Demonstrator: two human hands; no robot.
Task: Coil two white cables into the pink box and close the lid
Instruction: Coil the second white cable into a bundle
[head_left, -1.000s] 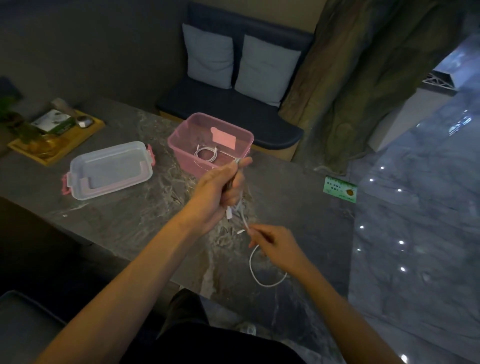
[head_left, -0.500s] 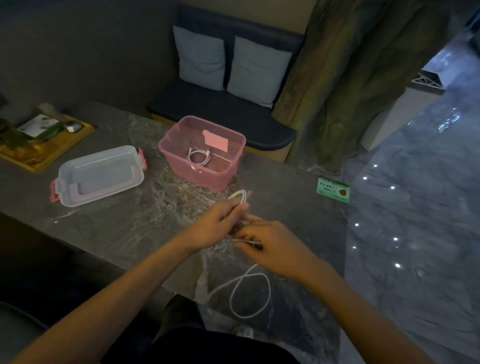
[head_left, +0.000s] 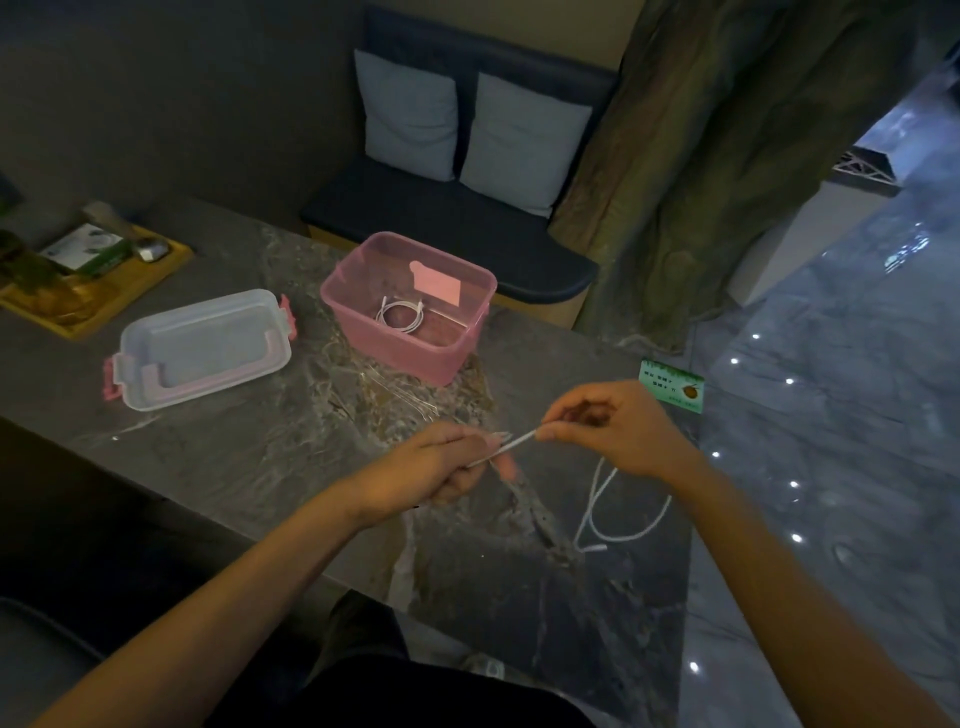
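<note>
The pink box (head_left: 363, 306) stands open on the marble table, with one coiled white cable (head_left: 401, 316) lying in its bottom. Its clear lid with pink clasps (head_left: 202, 347) lies upside down to the left of the box. In front of the box, my left hand (head_left: 441, 467) and my right hand (head_left: 613, 426) pinch a second white cable (head_left: 623, 519) and hold a short stretch of it taut between them. The rest of that cable hangs from my right hand in a loop onto the table, its plug end lying free.
A wooden tray (head_left: 130, 296) with a green box and small items sits at the far left of the table (head_left: 260, 447). A green card (head_left: 672, 385) lies at the table's right edge. Behind the table are a dark bench with two cushions (head_left: 467, 124) and a tree-trunk column.
My hands have moved apart, the right one going right and up, and the cable is now stretched between them. The loose loop has slid right along the table.
</note>
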